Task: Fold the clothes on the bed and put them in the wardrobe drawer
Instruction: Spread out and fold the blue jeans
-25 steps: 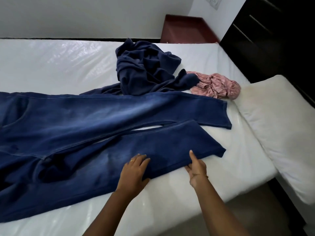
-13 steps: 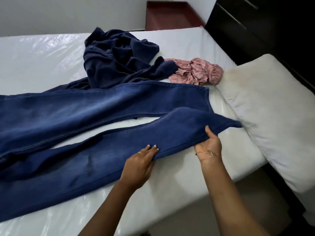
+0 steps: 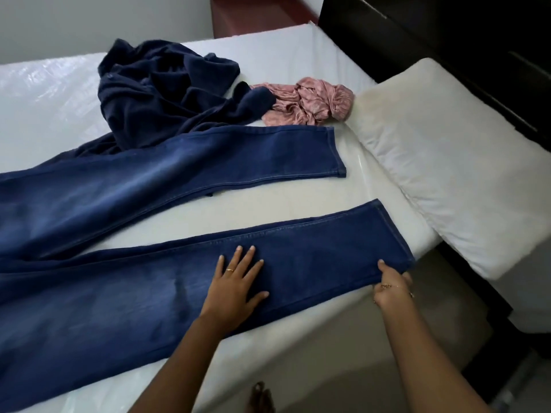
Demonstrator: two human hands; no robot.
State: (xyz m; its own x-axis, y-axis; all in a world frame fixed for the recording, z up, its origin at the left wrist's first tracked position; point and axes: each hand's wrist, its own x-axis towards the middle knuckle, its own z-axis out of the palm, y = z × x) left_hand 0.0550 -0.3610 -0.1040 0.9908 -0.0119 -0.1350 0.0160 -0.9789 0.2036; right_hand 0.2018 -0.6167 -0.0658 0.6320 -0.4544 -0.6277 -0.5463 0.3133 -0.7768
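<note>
Blue jeans (image 3: 125,192) lie spread across the white bed (image 3: 298,64), both legs flat and apart, pointing right. My left hand (image 3: 235,278) presses flat with spread fingers on the near leg. My right hand (image 3: 390,286) pinches the hem corner of that near leg at the bed's front edge. A crumpled navy garment (image 3: 161,87) lies behind the jeans, and a bunched pink garment (image 3: 310,104) sits to its right.
A white pillow (image 3: 453,162) lies at the bed's right end. Dark wardrobe fronts (image 3: 447,28) stand at the upper right. A reddish-brown surface (image 3: 253,13) shows beyond the bed. My foot (image 3: 261,397) is on the floor below.
The near jeans leg, lifted by my right hand half a second ago, now lies flat, pulled away from the far leg. My left hand has moved onto the leg, flattened.
</note>
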